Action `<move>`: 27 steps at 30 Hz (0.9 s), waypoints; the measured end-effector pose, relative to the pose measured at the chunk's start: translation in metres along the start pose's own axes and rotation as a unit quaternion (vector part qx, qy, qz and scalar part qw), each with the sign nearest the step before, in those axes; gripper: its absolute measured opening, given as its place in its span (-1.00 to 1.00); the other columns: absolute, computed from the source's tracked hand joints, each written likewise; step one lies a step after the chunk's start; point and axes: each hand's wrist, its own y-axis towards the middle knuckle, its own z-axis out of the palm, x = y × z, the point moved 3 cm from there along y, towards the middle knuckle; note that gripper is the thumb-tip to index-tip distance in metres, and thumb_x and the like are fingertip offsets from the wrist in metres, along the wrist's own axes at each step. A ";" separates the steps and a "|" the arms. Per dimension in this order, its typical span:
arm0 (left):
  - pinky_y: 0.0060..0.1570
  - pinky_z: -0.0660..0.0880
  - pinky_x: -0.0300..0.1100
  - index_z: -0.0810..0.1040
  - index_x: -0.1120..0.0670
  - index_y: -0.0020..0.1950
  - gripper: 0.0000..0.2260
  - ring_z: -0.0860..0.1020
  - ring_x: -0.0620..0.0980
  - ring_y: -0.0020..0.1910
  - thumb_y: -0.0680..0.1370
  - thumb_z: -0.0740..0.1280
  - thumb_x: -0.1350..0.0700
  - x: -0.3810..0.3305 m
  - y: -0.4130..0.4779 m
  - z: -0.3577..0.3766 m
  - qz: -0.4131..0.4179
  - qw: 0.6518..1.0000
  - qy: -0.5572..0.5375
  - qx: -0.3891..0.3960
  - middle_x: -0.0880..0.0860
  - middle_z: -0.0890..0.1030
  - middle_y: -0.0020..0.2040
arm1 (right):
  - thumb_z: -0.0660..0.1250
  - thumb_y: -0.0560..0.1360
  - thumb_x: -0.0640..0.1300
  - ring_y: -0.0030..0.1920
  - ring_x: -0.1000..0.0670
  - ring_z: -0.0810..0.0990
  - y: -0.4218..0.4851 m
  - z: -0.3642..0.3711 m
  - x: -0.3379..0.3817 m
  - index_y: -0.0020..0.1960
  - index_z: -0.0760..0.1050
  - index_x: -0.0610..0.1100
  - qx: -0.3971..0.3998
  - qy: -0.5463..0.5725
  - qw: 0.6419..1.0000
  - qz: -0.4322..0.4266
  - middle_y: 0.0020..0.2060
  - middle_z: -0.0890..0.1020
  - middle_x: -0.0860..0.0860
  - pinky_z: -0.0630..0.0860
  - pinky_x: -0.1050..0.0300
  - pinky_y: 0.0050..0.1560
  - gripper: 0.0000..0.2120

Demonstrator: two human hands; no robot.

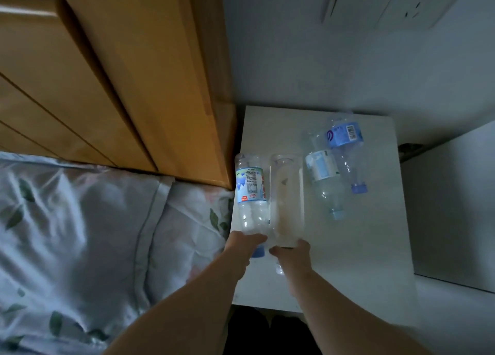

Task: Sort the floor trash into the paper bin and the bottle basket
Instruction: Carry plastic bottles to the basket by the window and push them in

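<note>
At your far left lay the flowered bedding (80, 234), running up to the wooden headboard (120, 73), whose corner post stood just beside the back-left corner of the white table (375, 247). Your left hand (242, 245) had its fingers curled round the neck end of the labelled bottle (250, 188), with the blue cap showing just below your grip. That bottle pointed away from you along the table's left edge, close to the bedding, so you had little room on that side. Touching it on the right was the clear bottle (286, 199), parallel to it. Your right hand (293, 253) held it wrapped round the neck end, with the mouth poking out beneath your palm. You could not tell whether either held bottle rested on the top or hung just above it. Further right, the pale-labelled bottle (321, 178) and the blue-labelled bottle (345, 145) lay on the table, touching near their bases, caps toward you. The widest bare surface was the front-right part of the top, right of your right hand. Past the table's right edge stood a white cabinet (455, 207), and the wall (321, 60) closed the back edge.
</note>
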 end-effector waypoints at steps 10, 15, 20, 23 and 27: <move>-0.17 0.43 -0.19 0.41 0.14 -0.22 -0.83 0.44 0.01 -0.14 0.46 0.41 0.20 -0.008 -0.015 0.005 0.007 1.000 0.019 -0.009 0.09 0.46 -0.21 | 0.44 0.37 -0.22 -0.24 -0.07 0.53 -0.013 -0.012 0.013 -0.13 0.48 -0.22 0.074 -0.057 0.994 -0.058 -0.29 0.53 -0.10 0.45 0.10 -0.11 -0.84; -0.37 0.42 -0.24 0.39 0.16 -0.33 -0.81 0.47 -0.08 -0.38 0.47 0.28 0.33 -0.021 -0.043 0.001 0.006 1.000 -0.007 -0.015 0.09 0.47 -0.37 | 0.44 0.36 -0.16 -0.35 0.03 0.48 -0.036 -0.020 0.023 -0.22 0.42 -0.15 0.104 0.012 0.994 -0.015 -0.33 0.50 -0.05 0.45 0.16 -0.29 -0.81; -0.17 0.47 -0.23 0.45 0.18 -0.21 -0.89 0.46 -0.09 -0.29 0.51 0.27 0.29 -0.051 -0.094 0.012 0.088 0.996 -0.003 -0.021 0.08 0.53 -0.26 | 0.39 0.38 -0.22 -0.37 -0.01 0.53 -0.071 -0.048 0.054 -0.14 0.43 -0.23 0.098 0.106 0.986 -0.077 -0.33 0.53 -0.12 0.36 0.26 -0.47 -0.85; -0.26 0.47 -0.27 0.45 0.18 -0.19 -0.91 0.46 -0.08 -0.32 0.50 0.29 0.30 -0.075 -0.136 0.023 0.183 0.983 -0.004 -0.012 0.09 0.51 -0.28 | 0.33 0.39 -0.31 -0.47 0.00 0.41 -0.100 -0.077 0.084 -0.22 0.34 -0.20 0.121 0.145 0.971 -0.145 -0.39 0.40 -0.13 0.31 0.27 -0.47 -0.84; -0.32 0.49 -0.27 0.47 0.14 -0.16 -0.92 0.47 -0.07 -0.32 0.48 0.29 0.31 -0.108 -0.205 0.038 0.281 0.956 -0.076 -0.026 0.08 0.50 -0.29 | 0.34 0.41 -0.30 -0.43 0.00 0.47 -0.148 -0.122 0.136 -0.11 0.43 -0.25 0.133 0.147 0.942 -0.273 -0.38 0.48 -0.10 0.45 0.20 -0.37 -0.89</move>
